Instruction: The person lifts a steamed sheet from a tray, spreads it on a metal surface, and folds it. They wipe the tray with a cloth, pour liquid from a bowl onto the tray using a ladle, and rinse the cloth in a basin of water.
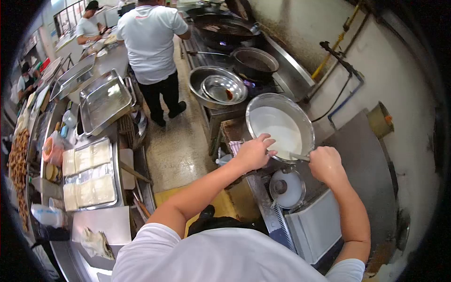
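A large steel bowl (310,123) of smooth white liquid (277,127) stands in front of me. At its near left edge is my left hand (254,152), fingers apart and reaching just over the rim. My right hand (326,164) is closed around a utensil with a flat metal shank (299,157), at the near right rim. The shank slants into the bowl; its far end is not visible, so I cannot tell its kind. A round pan lid with a dark knob (287,188) lies below the bowl.
Steel bowls (218,87) and a dark pan (255,62) sit by the burners, with a big wok (223,30) beyond. A person in a white shirt (151,42) stands in the aisle. On the left counter are a tray of pale sheets (89,176) and deep steel pans (105,101).
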Motion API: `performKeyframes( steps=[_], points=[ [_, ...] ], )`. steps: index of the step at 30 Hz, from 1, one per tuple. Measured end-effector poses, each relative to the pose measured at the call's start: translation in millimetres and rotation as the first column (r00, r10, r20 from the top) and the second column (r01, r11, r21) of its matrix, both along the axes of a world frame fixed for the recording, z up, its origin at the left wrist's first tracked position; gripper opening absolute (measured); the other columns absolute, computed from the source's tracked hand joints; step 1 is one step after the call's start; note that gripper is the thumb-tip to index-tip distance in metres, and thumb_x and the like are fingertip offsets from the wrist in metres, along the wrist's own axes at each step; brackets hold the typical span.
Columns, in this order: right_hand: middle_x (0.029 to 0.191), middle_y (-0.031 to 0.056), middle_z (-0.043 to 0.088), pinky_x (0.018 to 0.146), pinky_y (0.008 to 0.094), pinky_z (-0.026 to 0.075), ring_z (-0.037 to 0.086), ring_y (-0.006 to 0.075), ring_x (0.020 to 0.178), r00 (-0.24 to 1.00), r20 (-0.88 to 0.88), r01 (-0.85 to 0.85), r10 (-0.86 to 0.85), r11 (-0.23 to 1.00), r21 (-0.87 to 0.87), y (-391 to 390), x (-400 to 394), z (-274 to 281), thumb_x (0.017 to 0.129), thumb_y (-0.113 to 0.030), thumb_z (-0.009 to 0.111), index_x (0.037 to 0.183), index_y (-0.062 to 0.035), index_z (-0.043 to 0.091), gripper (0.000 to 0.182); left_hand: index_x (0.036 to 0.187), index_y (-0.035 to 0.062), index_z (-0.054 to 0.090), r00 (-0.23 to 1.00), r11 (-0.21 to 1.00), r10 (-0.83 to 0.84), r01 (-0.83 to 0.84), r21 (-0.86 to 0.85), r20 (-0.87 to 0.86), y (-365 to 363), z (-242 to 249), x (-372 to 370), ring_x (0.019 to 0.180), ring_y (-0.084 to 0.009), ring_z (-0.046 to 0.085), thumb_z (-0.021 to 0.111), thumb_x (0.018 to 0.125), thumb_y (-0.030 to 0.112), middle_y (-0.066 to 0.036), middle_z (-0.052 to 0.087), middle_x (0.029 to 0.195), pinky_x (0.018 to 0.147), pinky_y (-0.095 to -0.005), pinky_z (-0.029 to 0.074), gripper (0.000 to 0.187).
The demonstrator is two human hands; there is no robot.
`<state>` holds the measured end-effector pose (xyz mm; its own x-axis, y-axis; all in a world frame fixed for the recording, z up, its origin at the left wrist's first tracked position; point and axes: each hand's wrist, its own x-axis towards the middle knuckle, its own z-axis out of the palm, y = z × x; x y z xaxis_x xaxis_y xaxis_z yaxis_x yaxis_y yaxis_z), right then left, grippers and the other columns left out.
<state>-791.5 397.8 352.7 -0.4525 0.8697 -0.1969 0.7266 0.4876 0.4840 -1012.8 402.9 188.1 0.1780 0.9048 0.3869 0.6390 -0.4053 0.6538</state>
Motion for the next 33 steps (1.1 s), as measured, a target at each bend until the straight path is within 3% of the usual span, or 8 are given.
performKeyframes(
  steps=[6,12,16,21,26,29,31,33],
  points=[
    [0.082,0.0208,0.073,0.077,0.0481,0.058,0.073,0.0377,0.081,0.986,-0.149,0.066,-0.078,0.995,-0.079,2.4,-3.9,-5.0,0.086,-0.026,0.073,0.077,-0.0028,0.076,0.025,0.104,0.0121,0.077,0.995,1.000,-0.015,0.014,-0.007,-0.094,26.6,-34.8,4.1,0.091,-0.0332,0.072,0.072,0.091,0.037,-0.010,0.071,0.114,0.079,-0.0445,0.058,0.029],
    [0.099,0.0234,0.069,0.068,0.0416,0.062,0.075,0.0366,0.076,0.964,-0.222,0.167,-0.147,0.984,0.070,-3.7,5.4,-113.8,0.087,-0.010,0.064,0.125,0.0030,0.059,0.040,0.099,0.0145,0.077,0.996,0.996,0.085,-0.085,0.023,0.008,16.5,-47.0,9.0,0.085,-0.0303,0.072,0.073,0.090,0.036,-0.004,0.071,0.106,0.074,-0.0432,0.058,0.023],
    [0.094,0.0247,0.071,0.070,0.0419,0.062,0.075,0.0361,0.079,0.970,-0.151,0.207,-0.191,0.974,0.098,15.9,35.3,-127.1,0.090,-0.008,0.059,0.121,0.0033,0.061,0.033,0.096,0.0134,0.074,0.996,0.993,0.089,-0.091,0.072,0.028,15.4,-46.6,9.5,0.079,-0.0333,0.072,0.069,0.093,0.033,-0.005,0.069,0.103,0.068,-0.0464,0.057,0.020],
    [0.103,0.0251,0.073,0.081,0.0482,0.060,0.075,0.0386,0.091,0.947,-0.019,0.304,-0.322,0.913,-0.272,37.9,33.7,-48.2,0.084,-0.008,0.062,0.102,0.0045,0.074,0.024,0.097,0.0132,0.074,0.992,0.992,0.086,-0.094,0.085,0.094,16.7,-55.3,11.6,0.083,-0.0327,0.071,0.070,0.093,0.034,-0.005,0.068,0.104,0.070,-0.0458,0.056,0.021],
    [0.080,0.0257,0.072,0.062,0.0452,0.056,0.073,0.0341,0.069,0.933,0.097,0.339,-0.346,0.760,-0.554,78.6,17.8,10.9,0.089,-0.018,0.065,0.092,0.0060,0.074,0.026,0.097,0.0120,0.075,0.989,0.990,0.112,-0.120,0.078,0.094,15.6,-52.8,13.9,0.084,-0.0304,0.071,0.074,0.090,0.028,-0.005,0.070,0.105,0.070,-0.0423,0.056,0.018],
    [0.079,0.0221,0.070,0.068,0.0460,0.050,0.064,0.0350,0.070,0.894,-0.019,0.335,-0.448,0.696,-0.635,75.5,18.4,9.4,0.089,-0.026,0.067,0.097,0.0016,0.073,0.030,0.097,0.0118,0.075,0.989,0.990,0.117,-0.124,0.069,0.094,15.1,-51.3,14.3,0.086,-0.0302,0.071,0.074,0.090,0.029,-0.005,0.069,0.105,0.071,-0.0424,0.056,0.018],
    [0.088,0.0237,0.072,0.077,0.0473,0.055,0.070,0.0399,0.083,0.975,-0.070,0.135,-0.210,0.816,-0.562,67.6,18.9,-17.6,0.091,-0.026,0.065,0.100,-0.0003,0.074,0.028,0.098,0.0120,0.075,0.988,0.991,0.121,-0.126,0.053,0.098,14.7,-51.9,15.0,0.087,-0.0302,0.071,0.074,0.090,0.028,-0.005,0.069,0.105,0.071,-0.0427,0.056,0.018],
    [0.097,0.0268,0.072,0.087,0.0501,0.056,0.071,0.0414,0.097,0.908,-0.136,0.297,-0.396,0.838,-0.457,42.3,1.5,-54.3,0.092,-0.022,0.063,0.102,0.0014,0.073,0.027,0.099,0.0120,0.074,0.987,0.991,0.124,-0.129,0.042,0.100,15.6,-52.2,17.0,0.088,-0.0303,0.071,0.074,0.090,0.028,-0.004,0.069,0.106,0.071,-0.0431,0.056,0.018]
  ],
)
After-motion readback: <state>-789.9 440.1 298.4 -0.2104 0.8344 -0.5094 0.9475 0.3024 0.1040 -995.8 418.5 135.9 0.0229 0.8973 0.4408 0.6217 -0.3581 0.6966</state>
